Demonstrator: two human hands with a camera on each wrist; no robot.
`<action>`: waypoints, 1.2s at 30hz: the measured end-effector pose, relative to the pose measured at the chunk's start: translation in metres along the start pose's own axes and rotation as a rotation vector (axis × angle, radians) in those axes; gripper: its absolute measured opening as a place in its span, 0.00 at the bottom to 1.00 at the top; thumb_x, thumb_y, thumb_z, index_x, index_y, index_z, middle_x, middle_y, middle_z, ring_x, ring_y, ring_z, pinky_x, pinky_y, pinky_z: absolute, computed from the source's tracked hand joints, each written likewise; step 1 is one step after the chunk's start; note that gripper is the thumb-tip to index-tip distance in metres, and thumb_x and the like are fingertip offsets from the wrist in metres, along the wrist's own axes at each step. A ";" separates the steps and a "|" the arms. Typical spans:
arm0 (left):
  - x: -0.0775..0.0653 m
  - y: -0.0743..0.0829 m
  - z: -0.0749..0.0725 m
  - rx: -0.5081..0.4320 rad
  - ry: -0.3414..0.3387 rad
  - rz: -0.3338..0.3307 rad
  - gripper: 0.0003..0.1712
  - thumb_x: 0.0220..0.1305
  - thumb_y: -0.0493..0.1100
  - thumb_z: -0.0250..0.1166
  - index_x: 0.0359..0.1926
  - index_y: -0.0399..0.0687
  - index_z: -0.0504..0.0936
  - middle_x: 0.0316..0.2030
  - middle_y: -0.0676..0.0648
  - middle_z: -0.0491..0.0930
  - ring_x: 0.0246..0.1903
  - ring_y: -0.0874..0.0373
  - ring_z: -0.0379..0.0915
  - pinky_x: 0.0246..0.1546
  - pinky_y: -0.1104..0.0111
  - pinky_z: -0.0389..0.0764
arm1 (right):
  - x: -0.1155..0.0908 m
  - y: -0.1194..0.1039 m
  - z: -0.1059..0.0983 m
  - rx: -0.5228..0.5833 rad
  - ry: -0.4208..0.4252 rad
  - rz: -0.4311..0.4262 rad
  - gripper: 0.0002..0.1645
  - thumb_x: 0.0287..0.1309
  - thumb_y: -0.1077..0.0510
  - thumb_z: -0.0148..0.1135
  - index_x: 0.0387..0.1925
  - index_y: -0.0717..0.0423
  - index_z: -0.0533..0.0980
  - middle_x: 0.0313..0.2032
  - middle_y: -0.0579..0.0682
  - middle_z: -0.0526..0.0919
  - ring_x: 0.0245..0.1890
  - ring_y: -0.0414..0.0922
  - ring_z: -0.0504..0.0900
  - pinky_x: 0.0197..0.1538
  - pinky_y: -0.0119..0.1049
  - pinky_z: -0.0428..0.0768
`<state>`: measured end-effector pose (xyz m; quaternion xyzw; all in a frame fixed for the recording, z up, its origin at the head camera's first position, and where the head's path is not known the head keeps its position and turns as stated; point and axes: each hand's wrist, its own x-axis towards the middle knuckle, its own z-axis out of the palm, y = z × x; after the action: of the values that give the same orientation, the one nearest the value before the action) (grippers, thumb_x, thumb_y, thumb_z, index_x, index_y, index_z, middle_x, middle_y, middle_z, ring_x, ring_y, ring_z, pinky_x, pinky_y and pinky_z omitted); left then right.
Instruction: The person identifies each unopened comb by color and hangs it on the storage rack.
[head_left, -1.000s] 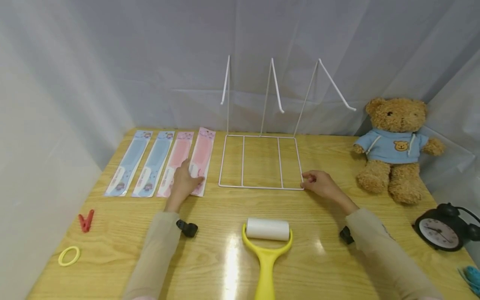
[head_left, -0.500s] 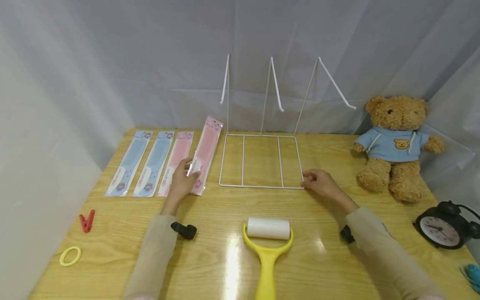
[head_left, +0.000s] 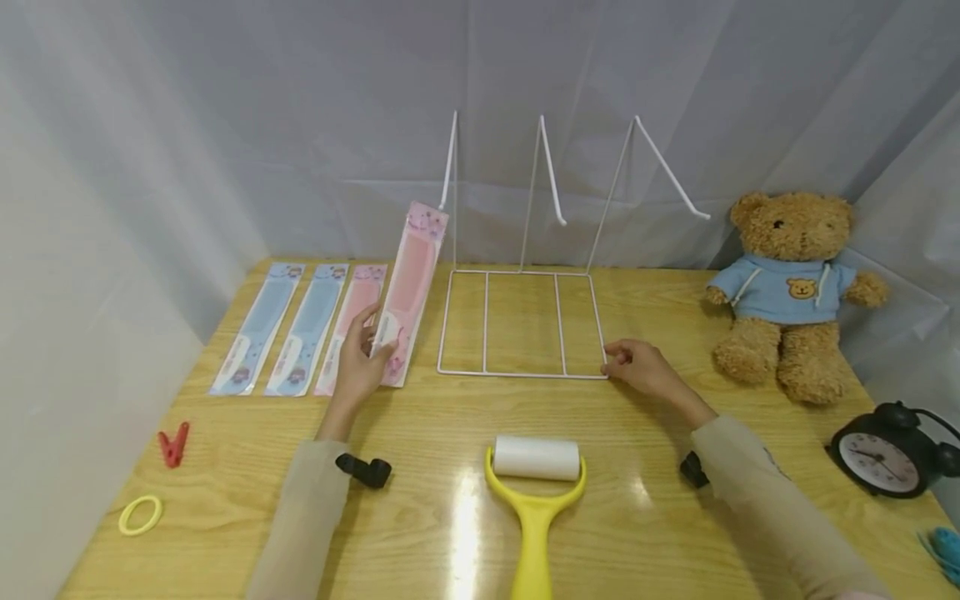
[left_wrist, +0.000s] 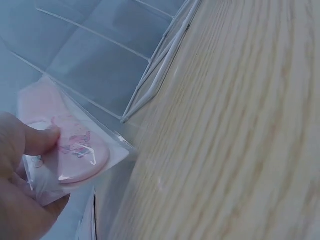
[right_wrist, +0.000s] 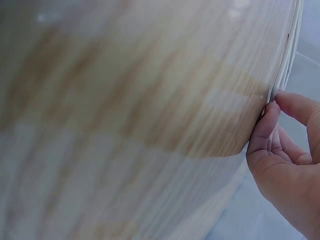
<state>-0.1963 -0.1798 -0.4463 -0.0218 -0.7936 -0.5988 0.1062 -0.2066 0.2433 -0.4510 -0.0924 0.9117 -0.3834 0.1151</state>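
My left hand grips a pink comb in a clear packet, thumb across its lower end. The packet is tilted, its top raised off the table near the rack's left hook. In the left wrist view, the thumb lies on the wrapped comb's rounded handle. A white wire rack stands at the table's back, with three arms sloping forward from its uprights. My right hand pinches the front right corner of its base. In the right wrist view, thumb and forefinger of that hand meet at the wire.
Left of the held packet lie another pink packet and two blue ones. A yellow-handled roller lies in front. A red clip and yellow ring are at left; a teddy bear and black alarm clock at right.
My left hand has lifted the top of the pink comb packet off the table, tilting it up towards the rack. My right hand has stayed at the rack's corner.
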 end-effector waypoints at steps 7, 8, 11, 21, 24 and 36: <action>-0.001 0.009 0.004 -0.134 0.068 -0.037 0.37 0.62 0.26 0.58 0.70 0.46 0.59 0.55 0.33 0.73 0.43 0.67 0.73 0.41 0.81 0.77 | 0.000 0.002 -0.001 0.005 -0.010 0.000 0.26 0.62 0.59 0.60 0.56 0.74 0.69 0.30 0.53 0.79 0.29 0.42 0.75 0.36 0.36 0.74; -0.002 0.012 0.005 -0.166 0.076 -0.053 0.37 0.62 0.25 0.57 0.70 0.45 0.59 0.56 0.35 0.73 0.43 0.69 0.73 0.42 0.81 0.77 | 0.000 0.002 -0.001 0.005 -0.010 0.001 0.27 0.62 0.59 0.60 0.57 0.74 0.69 0.30 0.53 0.79 0.29 0.42 0.75 0.35 0.35 0.74; -0.003 0.020 0.006 -0.294 0.096 -0.081 0.37 0.61 0.23 0.56 0.70 0.43 0.57 0.55 0.43 0.73 0.45 0.67 0.73 0.44 0.79 0.78 | 0.000 0.002 -0.001 0.007 -0.008 0.002 0.27 0.62 0.60 0.60 0.57 0.74 0.69 0.30 0.53 0.79 0.29 0.42 0.76 0.35 0.34 0.74; -0.016 0.038 0.016 -0.552 0.092 0.053 0.42 0.55 0.16 0.53 0.68 0.44 0.53 0.43 0.52 0.73 0.40 0.63 0.76 0.40 0.76 0.80 | -0.001 -0.001 -0.001 0.015 -0.010 -0.003 0.27 0.61 0.61 0.60 0.57 0.74 0.69 0.31 0.54 0.79 0.30 0.43 0.77 0.36 0.35 0.75; -0.022 0.041 0.017 -0.529 0.058 0.097 0.46 0.57 0.17 0.54 0.71 0.44 0.47 0.44 0.51 0.72 0.41 0.63 0.75 0.42 0.76 0.80 | 0.000 0.000 -0.001 0.012 -0.009 0.001 0.26 0.61 0.61 0.60 0.57 0.74 0.69 0.30 0.54 0.79 0.30 0.43 0.76 0.36 0.35 0.75; -0.045 0.042 0.031 -0.455 -0.168 0.451 0.47 0.62 0.24 0.56 0.74 0.57 0.45 0.47 0.53 0.68 0.41 0.64 0.76 0.38 0.73 0.83 | 0.003 0.002 0.001 0.010 0.002 0.006 0.26 0.60 0.61 0.61 0.55 0.75 0.70 0.31 0.55 0.79 0.29 0.42 0.74 0.36 0.34 0.75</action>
<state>-0.1501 -0.1344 -0.4230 -0.2691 -0.6206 -0.7183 0.1628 -0.2091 0.2434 -0.4529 -0.0888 0.9101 -0.3878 0.1160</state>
